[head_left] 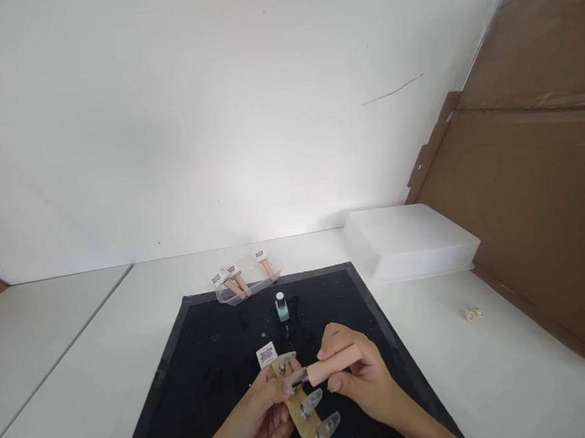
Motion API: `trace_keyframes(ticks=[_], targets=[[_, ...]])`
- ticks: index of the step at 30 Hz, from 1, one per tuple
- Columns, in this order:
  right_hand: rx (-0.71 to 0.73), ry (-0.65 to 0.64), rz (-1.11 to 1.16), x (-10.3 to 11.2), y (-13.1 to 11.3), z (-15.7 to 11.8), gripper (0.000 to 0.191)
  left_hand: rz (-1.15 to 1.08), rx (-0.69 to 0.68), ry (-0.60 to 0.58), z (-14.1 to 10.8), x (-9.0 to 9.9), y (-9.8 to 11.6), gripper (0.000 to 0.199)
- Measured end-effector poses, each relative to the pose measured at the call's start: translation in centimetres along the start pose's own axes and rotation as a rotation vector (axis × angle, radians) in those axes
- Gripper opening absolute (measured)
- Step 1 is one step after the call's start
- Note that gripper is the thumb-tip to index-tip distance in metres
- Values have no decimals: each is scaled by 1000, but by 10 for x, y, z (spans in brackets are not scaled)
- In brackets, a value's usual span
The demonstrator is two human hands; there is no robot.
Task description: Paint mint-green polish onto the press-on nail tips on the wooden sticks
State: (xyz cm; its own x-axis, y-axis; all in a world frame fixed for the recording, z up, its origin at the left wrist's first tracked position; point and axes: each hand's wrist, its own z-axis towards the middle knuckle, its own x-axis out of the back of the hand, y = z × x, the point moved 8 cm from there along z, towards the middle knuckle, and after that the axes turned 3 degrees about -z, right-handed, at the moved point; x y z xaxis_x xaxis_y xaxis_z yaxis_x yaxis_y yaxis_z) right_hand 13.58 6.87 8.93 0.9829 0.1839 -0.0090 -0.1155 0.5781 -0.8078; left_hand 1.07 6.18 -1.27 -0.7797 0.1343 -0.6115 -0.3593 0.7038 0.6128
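Observation:
My left hand (265, 408) is closed around a wooden strip (303, 426) that carries several clear false nail tips (328, 428) on metal mounts. Its fingers are at the strip's far end, beside one of the tips. In my right hand (363, 374) is a nail polish brush with a pink handle (335, 364), pinched between thumb and fingers. The dark brush end meets the second nail tip from the far end; whether it presses on it I cannot tell. Just beyond the strip is a small white square piece (266, 354) with purple print, partly hidden.
A teal polish bottle (282, 310) with a dark neck and white top stands on the black mat (212, 358). Behind it, a clear tray (233, 300) holds several pink-handled pieces with white printed ends. A white box (417, 237), small beige rings (469, 314) and cardboard (535, 182) are at right.

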Motion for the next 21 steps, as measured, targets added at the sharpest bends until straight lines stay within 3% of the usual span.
trace_keyframes(ticks=[5, 12, 21], targets=[[-34, 7, -86, 0, -1, 3, 7, -7, -6, -6, 1, 0, 0, 44], [-20, 116, -123, 12, 2, 2, 17, -5, -18, -44, -1, -1, 0, 40], [-88, 21, -84, 5, 6, 1, 8, 2, -9, -60, 0, -3, -1, 40]])
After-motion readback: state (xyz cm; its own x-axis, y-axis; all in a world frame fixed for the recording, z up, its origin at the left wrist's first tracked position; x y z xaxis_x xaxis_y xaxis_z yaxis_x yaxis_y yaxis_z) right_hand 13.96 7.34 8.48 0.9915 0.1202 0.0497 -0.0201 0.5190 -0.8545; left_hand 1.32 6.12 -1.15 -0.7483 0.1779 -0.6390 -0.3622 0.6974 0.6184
